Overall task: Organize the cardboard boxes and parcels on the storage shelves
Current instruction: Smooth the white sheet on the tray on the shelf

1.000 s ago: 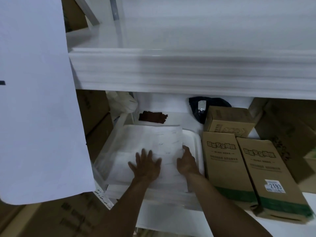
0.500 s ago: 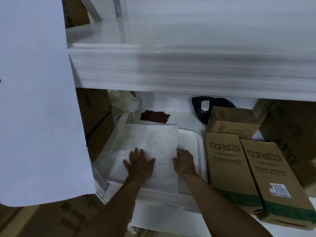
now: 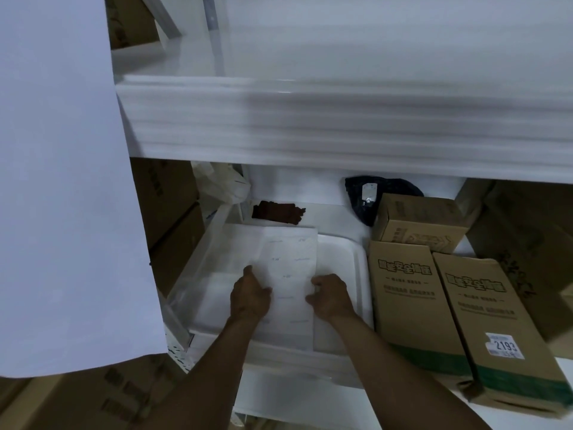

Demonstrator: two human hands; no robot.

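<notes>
A white tray (image 3: 356,274) sits on the lower shelf with a stack of white paper sheets (image 3: 291,268) lying in it. My left hand (image 3: 251,297) rests on the left part of the sheets with its fingers curled on them. At the stack's right edge, my right hand (image 3: 330,294) pinches the paper. To the right of the tray lie two long cardboard boxes (image 3: 403,305), the outer one (image 3: 483,321) carrying a "2193" label. A smaller cardboard box (image 3: 418,225) stands behind them, and a black parcel bag (image 3: 369,193) sits at the back.
The upper shelf's white edge (image 3: 310,128) overhangs the work area. A large white sheet (image 3: 62,181) hangs at the left. Stacked cardboard boxes (image 3: 173,212) and a white plastic bag (image 3: 223,184) flank the tray's left side. A big box (image 3: 527,243) stands at the right. A brown scrap (image 3: 276,212) lies behind the tray.
Both hands have drawn closer together and the paper stack looks narrower. My left hand's fingers went from spread flat to curled.
</notes>
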